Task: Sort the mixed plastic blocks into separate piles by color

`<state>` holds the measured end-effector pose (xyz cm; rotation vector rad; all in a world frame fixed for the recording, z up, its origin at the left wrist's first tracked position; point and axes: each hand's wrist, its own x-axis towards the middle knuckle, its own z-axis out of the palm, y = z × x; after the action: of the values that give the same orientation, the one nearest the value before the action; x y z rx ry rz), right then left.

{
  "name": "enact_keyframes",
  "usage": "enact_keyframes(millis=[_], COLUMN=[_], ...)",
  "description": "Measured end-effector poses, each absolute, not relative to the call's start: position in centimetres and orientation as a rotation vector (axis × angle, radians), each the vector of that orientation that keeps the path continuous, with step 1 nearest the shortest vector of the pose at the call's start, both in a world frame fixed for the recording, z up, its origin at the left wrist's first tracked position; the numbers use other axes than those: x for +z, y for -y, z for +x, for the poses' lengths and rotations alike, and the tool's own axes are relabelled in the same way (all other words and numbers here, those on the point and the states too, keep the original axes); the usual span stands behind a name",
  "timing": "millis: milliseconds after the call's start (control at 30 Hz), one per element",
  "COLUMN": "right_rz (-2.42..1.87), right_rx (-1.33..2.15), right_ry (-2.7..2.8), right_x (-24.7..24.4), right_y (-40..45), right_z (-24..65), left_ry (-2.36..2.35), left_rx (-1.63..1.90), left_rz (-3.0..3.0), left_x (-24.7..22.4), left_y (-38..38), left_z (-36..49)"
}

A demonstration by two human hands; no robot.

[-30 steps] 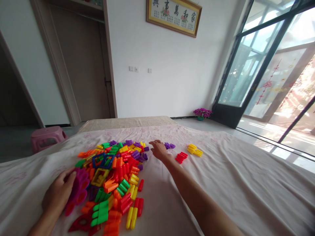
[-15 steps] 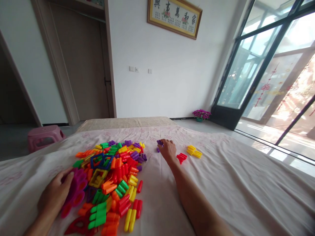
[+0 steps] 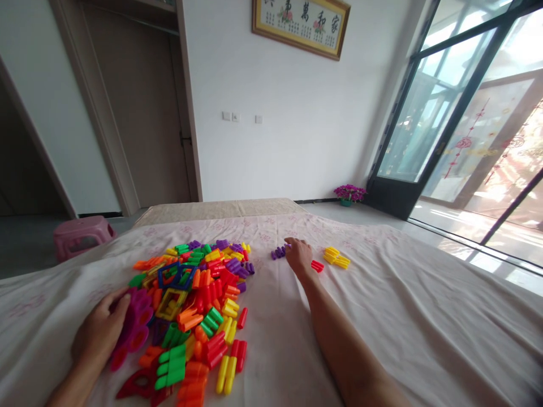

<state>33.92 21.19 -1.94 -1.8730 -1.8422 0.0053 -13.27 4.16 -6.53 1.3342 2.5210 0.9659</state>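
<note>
My left hand is closed on the edge of a magenta flower-shaped plastic piece, at the left side of a heap of building blocks. The heap mixes red, orange, yellow, green, blue and purple pieces, many shaped like joined tubes. My right hand reaches forward over the cloth with its fingers curled down. A bit of purple block shows at its fingertips, mostly hidden by them. Just left of the hand lie purple blocks. Red blocks are partly covered by my right wrist, and yellow blocks lie farther right.
A pale flowered cloth covers the surface, with folds on the right. Beyond its far edge is a beige-covered surface. A pink stool stands at the left, and a pot of magenta flowers by the glass door.
My right hand has moved a little to the right, uncovering purple blocks on the cloth and covering part of the red ones. My left hand keeps its grip on the flower-shaped piece.
</note>
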Motion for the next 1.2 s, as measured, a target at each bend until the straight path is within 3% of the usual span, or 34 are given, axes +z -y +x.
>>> enact_keyframes(millis=[167,267,467,933,1200], right_rz=[-1.384,-1.289,-1.353,-1.837,-1.67], right_rx=[0.383,0.424,0.255,-0.081,0.173], right_ry=[2.244,2.422,2.456,1.882,2.164], right_x=[-1.7,-2.1,-2.6,-2.7,-3.4], right_y=[-19.5,-18.3,-17.9,-21.3,-20.2], right_z=[29.6,27.8,27.2,33.8,31.1], left_ry=[-2.463,-2.451,-2.458,-2.403,-2.403], left_rx=[1.004,1.013,1.036,0.992,0.974], left_rz=[1.275,1.283,1.29,1.214,1.211], left_x=[-6.6,-6.7,-6.8,-6.9,-6.9], left_y=[-4.3,-4.3,-4.3,-4.4,-4.4], left_z=[-13.4,-13.4,-13.6,-13.6,-13.6])
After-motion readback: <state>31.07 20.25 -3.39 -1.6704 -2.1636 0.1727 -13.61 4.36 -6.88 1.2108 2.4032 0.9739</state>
